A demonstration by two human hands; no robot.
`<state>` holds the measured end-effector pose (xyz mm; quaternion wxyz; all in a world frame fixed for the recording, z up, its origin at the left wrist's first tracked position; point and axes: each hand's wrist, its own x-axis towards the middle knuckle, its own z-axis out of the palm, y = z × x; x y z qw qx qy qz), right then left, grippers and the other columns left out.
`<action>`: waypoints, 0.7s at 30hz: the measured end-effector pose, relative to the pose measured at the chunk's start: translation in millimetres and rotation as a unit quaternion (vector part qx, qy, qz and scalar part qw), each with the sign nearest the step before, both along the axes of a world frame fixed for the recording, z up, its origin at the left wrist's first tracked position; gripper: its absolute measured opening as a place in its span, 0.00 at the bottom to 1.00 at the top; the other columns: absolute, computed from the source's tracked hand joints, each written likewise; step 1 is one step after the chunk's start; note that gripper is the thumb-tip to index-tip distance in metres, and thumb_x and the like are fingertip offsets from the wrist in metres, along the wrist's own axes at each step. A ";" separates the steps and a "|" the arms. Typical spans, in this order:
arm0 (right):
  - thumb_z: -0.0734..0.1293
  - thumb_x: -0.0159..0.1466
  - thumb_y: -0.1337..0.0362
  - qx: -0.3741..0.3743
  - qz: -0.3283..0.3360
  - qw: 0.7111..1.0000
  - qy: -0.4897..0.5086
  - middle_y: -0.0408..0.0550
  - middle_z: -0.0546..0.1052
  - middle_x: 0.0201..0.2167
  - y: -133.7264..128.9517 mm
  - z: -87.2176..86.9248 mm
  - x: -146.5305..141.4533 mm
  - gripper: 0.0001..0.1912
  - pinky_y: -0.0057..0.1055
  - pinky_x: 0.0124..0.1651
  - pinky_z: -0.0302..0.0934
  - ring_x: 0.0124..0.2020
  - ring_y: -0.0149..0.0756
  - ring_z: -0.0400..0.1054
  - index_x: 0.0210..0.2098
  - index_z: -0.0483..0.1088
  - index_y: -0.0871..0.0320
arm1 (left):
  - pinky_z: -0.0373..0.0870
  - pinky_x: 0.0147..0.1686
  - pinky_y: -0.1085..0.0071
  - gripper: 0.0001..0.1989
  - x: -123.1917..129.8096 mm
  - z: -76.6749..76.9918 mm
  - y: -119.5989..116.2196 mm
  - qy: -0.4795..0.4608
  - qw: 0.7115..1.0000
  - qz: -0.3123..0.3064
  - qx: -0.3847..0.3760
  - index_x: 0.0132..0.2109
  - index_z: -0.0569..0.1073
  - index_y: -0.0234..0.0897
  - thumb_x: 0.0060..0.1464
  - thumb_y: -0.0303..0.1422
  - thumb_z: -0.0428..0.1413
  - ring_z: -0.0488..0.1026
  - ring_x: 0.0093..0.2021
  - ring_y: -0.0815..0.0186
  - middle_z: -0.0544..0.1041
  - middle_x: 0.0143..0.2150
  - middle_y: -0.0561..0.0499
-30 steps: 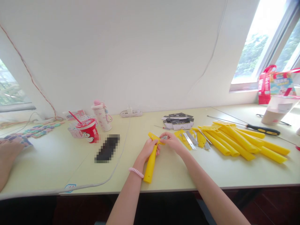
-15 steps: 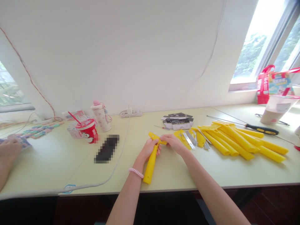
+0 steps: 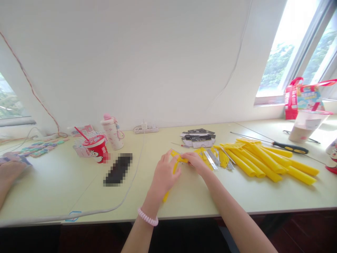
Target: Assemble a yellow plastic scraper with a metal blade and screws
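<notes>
A yellow plastic scraper (image 3: 181,159) with a T-shaped head lies between my hands, above the table near its front. My left hand (image 3: 163,174) covers most of its handle from above, fingers loosely bent round the head's left side. The handle's lower end shows under my wrist. My right hand (image 3: 193,161) pinches the right end of the head; its fingertips are partly hidden. A thin metal edge shows along the head. Just right of my right hand lie flat metal blades (image 3: 210,160) and small yellow plates (image 3: 224,158). Further right is a pile of yellow scraper handles (image 3: 259,158).
Black-and-white cards (image 3: 201,138) lie behind the blades, beside a small screwdriver (image 3: 181,144). A long screwdriver (image 3: 289,147) rests behind the handles. To the left are a blurred-out dark object (image 3: 118,169), red cup (image 3: 97,149), bottle (image 3: 113,133) and cable (image 3: 116,207). Another person's hand (image 3: 12,170) is far left.
My left hand has shifted from gripping round the handle to lying over it, fingers moved up to the head. My right hand stays at the head's right end. The view has shifted slightly.
</notes>
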<state>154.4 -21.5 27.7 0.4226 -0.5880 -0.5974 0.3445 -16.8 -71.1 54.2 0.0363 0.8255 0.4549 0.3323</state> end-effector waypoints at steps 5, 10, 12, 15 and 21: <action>0.61 0.51 0.51 -0.022 0.050 0.996 0.076 0.43 0.70 0.24 -1.6 0.7 0.8 0.15 0.25 0.26 0.53 0.24 0.28 0.60 0.24 0.69 0.57 | 0.58 0.50 0.59 0.26 5.9 -0.4 -1.4 0.139 0.990 0.008 -0.008 0.57 0.61 0.43 0.49 0.29 0.49 0.58 0.54 0.55 0.57 0.59 0.43; 0.62 0.51 0.53 -0.034 0.042 0.993 0.104 0.44 0.71 0.27 2.1 -1.1 1.8 0.14 0.25 0.28 0.54 0.26 0.28 0.60 0.27 0.70 0.57 | 0.63 0.44 0.60 0.30 8.8 -3.4 5.0 0.165 0.986 0.012 -0.021 0.60 0.56 0.45 0.48 0.23 0.46 0.65 0.48 0.54 0.55 0.60 0.42; 0.62 0.51 0.53 -0.033 0.042 0.993 0.107 0.45 0.71 0.28 2.4 -0.7 1.5 0.15 0.25 0.28 0.54 0.26 0.28 0.60 0.28 0.70 0.58 | 0.64 0.43 0.60 0.30 10.2 -3.4 5.8 0.160 0.987 0.014 -0.023 0.59 0.56 0.44 0.48 0.23 0.45 0.65 0.48 0.54 0.55 0.61 0.41; 0.62 0.50 0.54 -0.031 0.042 0.991 0.122 0.45 0.71 0.27 1.1 1.6 0.8 0.14 0.25 0.27 0.53 0.25 0.27 0.59 0.27 0.70 0.58 | 0.64 0.43 0.62 0.28 13.3 -3.8 6.9 0.154 0.988 0.015 -0.031 0.58 0.58 0.43 0.50 0.22 0.44 0.66 0.48 0.55 0.55 0.60 0.40; 0.63 0.49 0.57 -0.027 0.059 0.983 0.169 0.43 0.69 0.24 -2.2 7.0 0.9 0.12 0.25 0.25 0.49 0.22 0.25 0.54 0.24 0.70 0.60 | 0.67 0.37 0.65 0.31 16.3 -10.2 9.8 0.149 0.988 0.029 -0.031 0.60 0.53 0.45 0.49 0.19 0.42 0.72 0.38 0.60 0.50 0.62 0.38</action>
